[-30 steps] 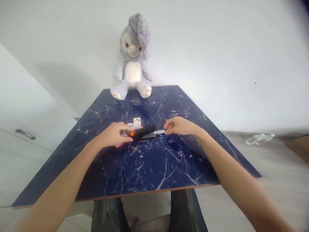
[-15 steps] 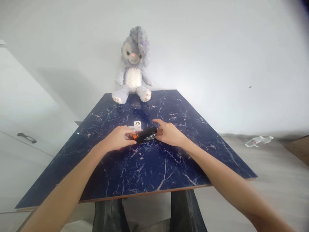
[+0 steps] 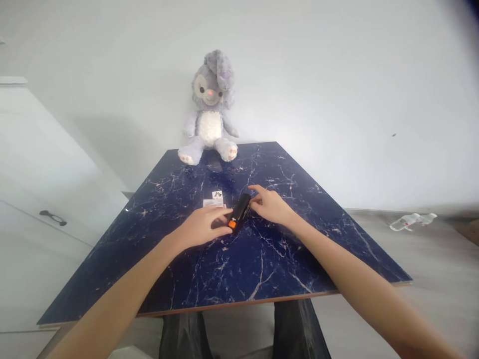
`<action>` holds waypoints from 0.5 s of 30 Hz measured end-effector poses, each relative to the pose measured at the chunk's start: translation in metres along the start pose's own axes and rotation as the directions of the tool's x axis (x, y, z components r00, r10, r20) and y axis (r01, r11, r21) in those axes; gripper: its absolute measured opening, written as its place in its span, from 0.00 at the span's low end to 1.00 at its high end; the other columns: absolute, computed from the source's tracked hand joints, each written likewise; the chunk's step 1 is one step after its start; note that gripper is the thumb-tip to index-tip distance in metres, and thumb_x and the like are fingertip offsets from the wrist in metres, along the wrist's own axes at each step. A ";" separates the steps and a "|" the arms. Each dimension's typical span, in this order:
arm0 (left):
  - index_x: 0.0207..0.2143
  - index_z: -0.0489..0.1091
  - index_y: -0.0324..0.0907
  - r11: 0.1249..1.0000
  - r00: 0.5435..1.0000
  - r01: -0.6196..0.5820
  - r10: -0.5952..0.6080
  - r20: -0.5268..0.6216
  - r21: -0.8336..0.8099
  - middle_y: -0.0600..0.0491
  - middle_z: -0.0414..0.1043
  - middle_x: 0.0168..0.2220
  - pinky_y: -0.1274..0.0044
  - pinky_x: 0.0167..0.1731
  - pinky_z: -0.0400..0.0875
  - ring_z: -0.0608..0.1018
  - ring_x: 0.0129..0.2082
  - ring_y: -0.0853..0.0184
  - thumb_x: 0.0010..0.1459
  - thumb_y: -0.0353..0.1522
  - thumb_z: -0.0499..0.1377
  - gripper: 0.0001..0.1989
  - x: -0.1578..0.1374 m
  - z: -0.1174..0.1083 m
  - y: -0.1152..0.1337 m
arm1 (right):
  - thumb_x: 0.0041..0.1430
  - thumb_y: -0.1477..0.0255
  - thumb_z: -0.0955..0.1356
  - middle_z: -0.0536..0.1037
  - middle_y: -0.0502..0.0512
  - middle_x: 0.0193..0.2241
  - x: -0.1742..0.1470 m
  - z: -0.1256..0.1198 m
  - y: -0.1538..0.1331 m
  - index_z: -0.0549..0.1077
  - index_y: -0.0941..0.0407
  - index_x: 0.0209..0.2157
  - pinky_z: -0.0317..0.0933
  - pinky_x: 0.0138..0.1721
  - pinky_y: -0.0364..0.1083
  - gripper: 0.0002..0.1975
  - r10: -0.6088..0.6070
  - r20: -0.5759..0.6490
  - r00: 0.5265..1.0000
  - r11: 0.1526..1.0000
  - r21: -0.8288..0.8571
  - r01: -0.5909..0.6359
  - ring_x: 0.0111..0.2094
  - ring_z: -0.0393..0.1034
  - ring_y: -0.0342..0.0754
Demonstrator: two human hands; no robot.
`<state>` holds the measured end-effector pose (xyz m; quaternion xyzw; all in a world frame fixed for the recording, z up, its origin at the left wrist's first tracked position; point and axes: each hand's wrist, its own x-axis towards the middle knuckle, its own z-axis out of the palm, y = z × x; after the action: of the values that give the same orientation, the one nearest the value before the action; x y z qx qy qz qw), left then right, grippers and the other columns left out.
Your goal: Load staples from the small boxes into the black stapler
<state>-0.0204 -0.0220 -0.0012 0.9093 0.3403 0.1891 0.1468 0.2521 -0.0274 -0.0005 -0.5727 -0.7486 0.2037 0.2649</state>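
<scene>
A black stapler with an orange piece at its near end is between my hands, low over the tabletop. My left hand is closed on the orange end, its thumb and fingers at the left side. At the far end, my right hand pinches the stapler with the thumb and curled fingers, while its index finger points out past the tip. Just behind my left hand lies a small white printed box, partly covered by that hand. A small card-like piece with a dark picture shows at its back edge.
The dark blue marble-patterned table narrows toward the wall. A grey plush rabbit sits at its back edge. On the left stands a white cabinet with a dark handle. Clear plastic bottles lie on the floor at right.
The stapler has turned from lying nearly crosswise to a steeper slant, its orange end now nearer me. My left hand moved right with it. The whole view shifted slightly.
</scene>
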 end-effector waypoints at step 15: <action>0.62 0.65 0.47 0.961 0.972 0.194 -0.161 -0.173 0.198 0.44 0.76 0.46 0.67 0.40 0.69 0.76 0.43 0.54 0.61 0.50 0.56 0.31 -0.001 -0.014 -0.017 | 0.67 0.55 0.52 0.74 0.57 0.30 0.017 -0.045 0.037 0.68 0.53 0.36 0.68 0.37 0.49 0.22 0.238 -0.629 0.740 0.830 0.528 0.182 0.33 0.73 0.50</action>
<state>-0.0369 -0.0085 0.0043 0.8680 0.4495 0.2077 0.0377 0.3052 -0.0012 0.0148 -0.5154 -0.4996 0.1967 0.6679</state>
